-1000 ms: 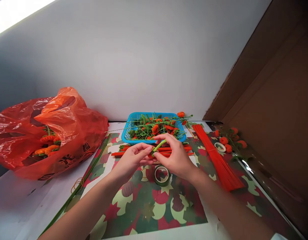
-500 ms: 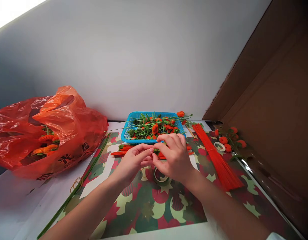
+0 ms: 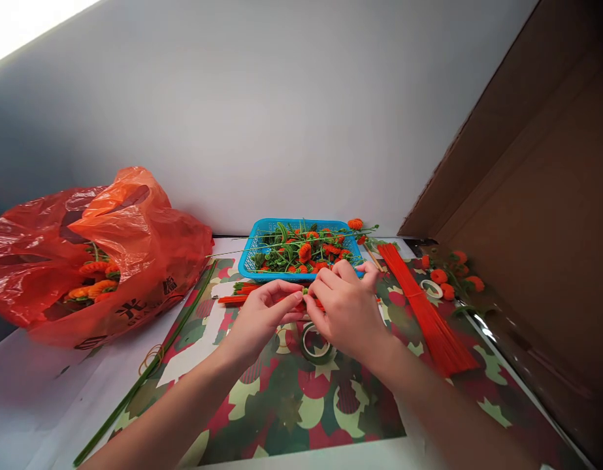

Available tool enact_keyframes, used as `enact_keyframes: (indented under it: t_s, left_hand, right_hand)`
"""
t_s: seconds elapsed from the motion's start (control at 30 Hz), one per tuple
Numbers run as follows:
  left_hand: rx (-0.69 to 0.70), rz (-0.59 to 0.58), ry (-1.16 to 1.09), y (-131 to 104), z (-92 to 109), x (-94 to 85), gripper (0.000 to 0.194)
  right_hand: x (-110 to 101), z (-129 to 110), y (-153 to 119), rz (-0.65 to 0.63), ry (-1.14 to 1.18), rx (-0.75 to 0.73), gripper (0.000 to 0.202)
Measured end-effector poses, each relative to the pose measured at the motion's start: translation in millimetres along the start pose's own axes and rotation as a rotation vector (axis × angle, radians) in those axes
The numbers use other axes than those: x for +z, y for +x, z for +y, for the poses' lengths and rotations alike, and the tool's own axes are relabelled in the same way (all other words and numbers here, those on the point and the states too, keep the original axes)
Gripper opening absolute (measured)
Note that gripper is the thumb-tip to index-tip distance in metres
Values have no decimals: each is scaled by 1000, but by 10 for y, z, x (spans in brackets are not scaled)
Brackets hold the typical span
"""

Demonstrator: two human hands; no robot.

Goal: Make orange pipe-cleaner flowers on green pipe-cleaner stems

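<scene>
My left hand point(image 3: 266, 314) and my right hand point(image 3: 347, 307) meet over the middle of the patterned mat. Between their fingertips is a small green piece point(image 3: 306, 292), mostly covered by the fingers, so its kind does not show. Both hands are closed in a pinch at it. Just beneath my right hand lies a roll of green tape point(image 3: 317, 344). Behind my fingers lie red and green pipe-cleaner stems point(image 3: 232, 300). Farther back is a blue basket point(image 3: 243, 266) with orange fuzzy flowers point(image 3: 305, 252) and green stems in it.
An orange-red plastic bag point(image 3: 178, 228) with orange flowers inside stands at the left. Long green stems point(image 3: 149, 372) and rubber bands point(image 3: 151, 359) lie near it. At the right are a bundle of red stems point(image 3: 428, 313), a white ring point(image 3: 431, 288) and a cardboard wall point(image 3: 536, 196).
My right hand has turned slightly, its fingers shifting at the green piece, which now shows a little more. My left hand stays almost in place. The view has tilted slightly.
</scene>
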State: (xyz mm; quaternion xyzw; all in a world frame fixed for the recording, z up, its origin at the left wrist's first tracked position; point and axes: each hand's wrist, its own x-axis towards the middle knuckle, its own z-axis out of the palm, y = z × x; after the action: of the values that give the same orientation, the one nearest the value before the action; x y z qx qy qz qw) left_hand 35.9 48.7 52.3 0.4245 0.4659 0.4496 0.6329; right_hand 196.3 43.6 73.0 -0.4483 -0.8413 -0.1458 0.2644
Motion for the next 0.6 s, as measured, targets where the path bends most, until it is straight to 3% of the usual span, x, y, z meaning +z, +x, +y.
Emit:
enact_keyframes:
  t_s: [0.13, 0.27, 0.33, 0.43, 0.6]
  left_hand:
    - [72, 27, 129, -34, -39, 27, 24]
    - [227, 41, 261, -74, -67, 54, 22]
    - [331, 71, 319, -89, -73, 69, 19]
    - [454, 92, 358, -99, -81, 85, 12]
    - [545, 80, 386, -107, -93, 85, 8]
  right_hand:
    - [-4, -3, 31, -154, 174, 198, 23]
    - [30, 62, 62, -346, 539, 513, 21]
    - [57, 122, 66, -438, 736, 603, 19]
    - [83, 205, 64, -523, 930, 613, 22]
    - [68, 255, 69, -593, 1104, 613, 24]
